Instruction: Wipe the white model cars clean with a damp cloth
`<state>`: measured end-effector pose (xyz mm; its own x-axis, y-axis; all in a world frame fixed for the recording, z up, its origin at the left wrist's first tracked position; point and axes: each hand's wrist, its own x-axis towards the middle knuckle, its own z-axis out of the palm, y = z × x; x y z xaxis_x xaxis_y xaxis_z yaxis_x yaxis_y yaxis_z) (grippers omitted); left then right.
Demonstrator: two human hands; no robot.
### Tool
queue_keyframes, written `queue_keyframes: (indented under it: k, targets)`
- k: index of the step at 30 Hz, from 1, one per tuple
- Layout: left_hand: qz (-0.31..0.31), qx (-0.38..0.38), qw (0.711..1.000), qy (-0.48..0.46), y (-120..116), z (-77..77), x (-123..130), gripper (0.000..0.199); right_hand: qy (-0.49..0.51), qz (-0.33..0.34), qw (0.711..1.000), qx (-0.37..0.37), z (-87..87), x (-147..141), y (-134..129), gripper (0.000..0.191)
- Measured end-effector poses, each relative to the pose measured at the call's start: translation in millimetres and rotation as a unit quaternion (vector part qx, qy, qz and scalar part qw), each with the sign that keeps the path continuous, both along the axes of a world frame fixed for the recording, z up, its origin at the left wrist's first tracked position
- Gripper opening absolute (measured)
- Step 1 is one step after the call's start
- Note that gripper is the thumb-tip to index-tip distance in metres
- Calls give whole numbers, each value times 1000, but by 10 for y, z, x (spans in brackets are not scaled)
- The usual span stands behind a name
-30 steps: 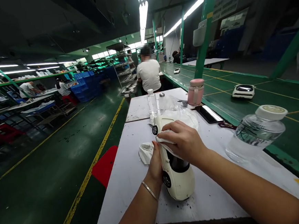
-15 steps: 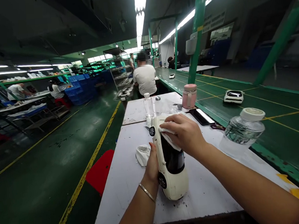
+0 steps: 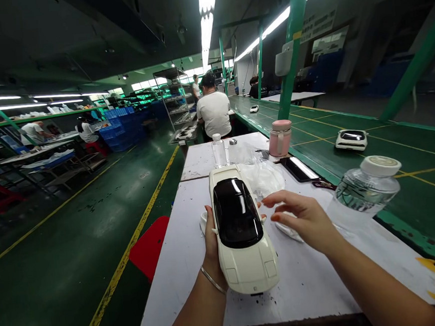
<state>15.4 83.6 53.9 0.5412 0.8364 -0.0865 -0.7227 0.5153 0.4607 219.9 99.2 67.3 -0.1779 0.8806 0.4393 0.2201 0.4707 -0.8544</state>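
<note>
A white model car [image 3: 248,261] with a black roof and windows faces up over the table, its hood towards me. My left hand [image 3: 211,244] holds it from the left and beneath, with fingertips showing at its right side. Just right of the car, my right hand [image 3: 300,216] has its fingers apart and nothing between them. A white cloth [image 3: 289,231] lies on the table under the right hand. Part of another white cloth [image 3: 203,223] shows behind my left hand.
On the white table [image 3: 181,281] stand a clear bottle [image 3: 218,152], a pink cup [image 3: 280,140], a dark phone [image 3: 299,169] and a large bottle [image 3: 368,186]. Crumpled plastic [image 3: 266,177] lies behind the car. Another model car [image 3: 351,140] sits on the green surface. A person [image 3: 214,113] sits ahead.
The car has turned so its roof and hood face up. My right hand has let go of the cloth, which now lies on the table, and has moved right, off the car.
</note>
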Motion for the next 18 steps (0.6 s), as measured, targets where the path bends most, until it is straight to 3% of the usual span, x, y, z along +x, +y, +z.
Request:
queue_keyframes:
  k: [3,6,13,18]
  targets:
    - [0,-2,1000,-12,25,-35,25,82,88,82,993,-17,-70,-200,-44,8]
    - [2,4,1000,-28,40,-33,49,84,138,87,987,-8,-165,-271,-30,13]
    - [13,-32,997,-66,55,-26,96,86,67,-23,985,156,-300,-305,-37,11]
    - [26,-35,999,-31,98,-93,76,91,46,-109,973,199,-365,-298,-27,14]
